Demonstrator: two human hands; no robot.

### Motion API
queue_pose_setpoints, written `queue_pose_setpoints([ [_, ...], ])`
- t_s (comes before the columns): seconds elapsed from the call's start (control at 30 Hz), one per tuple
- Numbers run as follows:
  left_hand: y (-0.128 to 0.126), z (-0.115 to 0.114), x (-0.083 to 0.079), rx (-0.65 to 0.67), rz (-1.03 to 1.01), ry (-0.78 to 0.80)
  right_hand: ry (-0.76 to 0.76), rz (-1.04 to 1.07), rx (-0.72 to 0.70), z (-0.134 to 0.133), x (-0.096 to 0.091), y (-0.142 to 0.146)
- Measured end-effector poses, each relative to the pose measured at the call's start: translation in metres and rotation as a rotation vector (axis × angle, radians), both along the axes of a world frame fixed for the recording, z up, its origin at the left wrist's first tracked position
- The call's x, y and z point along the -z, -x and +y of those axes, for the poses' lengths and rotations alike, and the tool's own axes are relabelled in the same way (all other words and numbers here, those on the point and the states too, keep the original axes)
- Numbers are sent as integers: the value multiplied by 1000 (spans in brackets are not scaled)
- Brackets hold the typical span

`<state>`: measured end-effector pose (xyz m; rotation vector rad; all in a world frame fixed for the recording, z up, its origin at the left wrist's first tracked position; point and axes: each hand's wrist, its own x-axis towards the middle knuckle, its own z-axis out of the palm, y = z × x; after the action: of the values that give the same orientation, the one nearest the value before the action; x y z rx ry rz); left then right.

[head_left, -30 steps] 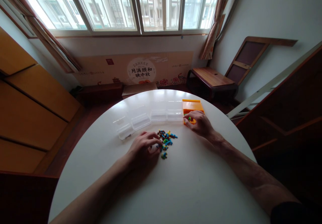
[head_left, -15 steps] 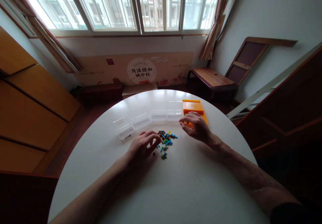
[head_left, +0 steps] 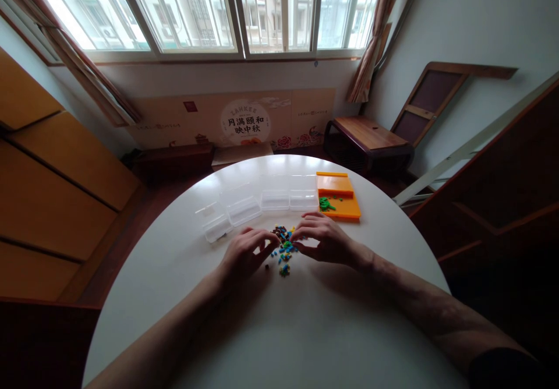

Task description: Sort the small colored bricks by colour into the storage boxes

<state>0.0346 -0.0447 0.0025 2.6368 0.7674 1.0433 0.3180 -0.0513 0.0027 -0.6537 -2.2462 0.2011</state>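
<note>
A pile of small toy bricks [head_left: 285, 256] in blue, brown, green and yellow lies on the white round table [head_left: 279, 331]. At its left edge is my left hand [head_left: 248, 250], thumb and forefinger bent together at the bricks. My right hand [head_left: 325, 239] reaches in from the right, with its thumb and forefinger tips pinched close beside a green brick. Whatever either pinch holds is too small to make out. Behind my right hand, an orange box [head_left: 349, 207] lies with its lid folded back and several green bricks [head_left: 326, 204] inside.
Clear plastic boxes with raised lids stand in an arc beyond the pile: one at far left [head_left: 217, 229], another beside it [head_left: 243, 211], and a pair in the middle [head_left: 275, 201]. A lone dark brick [head_left: 266, 267] lies near my left hand. A wooden chair [head_left: 371, 135] stands beyond the table.
My right hand has moved from over the orange box down and left to the brick pile, uncovering the green bricks in the box. My left hand stays nearly in place.
</note>
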Motion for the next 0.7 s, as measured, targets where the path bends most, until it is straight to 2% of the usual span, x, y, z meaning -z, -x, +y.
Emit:
queue_pose_setpoints([
  [0.23, -13, -3, 3, 45, -48, -43, -42, -14, -33, 3, 11, 6],
  [0.57, -10, -3, 1, 26, -60, -35, -40, 37, -18, 2, 4, 5],
  [0.7, -7, -4, 0, -4, -6, -40, -17, 57, -6, 3, 5, 1],
])
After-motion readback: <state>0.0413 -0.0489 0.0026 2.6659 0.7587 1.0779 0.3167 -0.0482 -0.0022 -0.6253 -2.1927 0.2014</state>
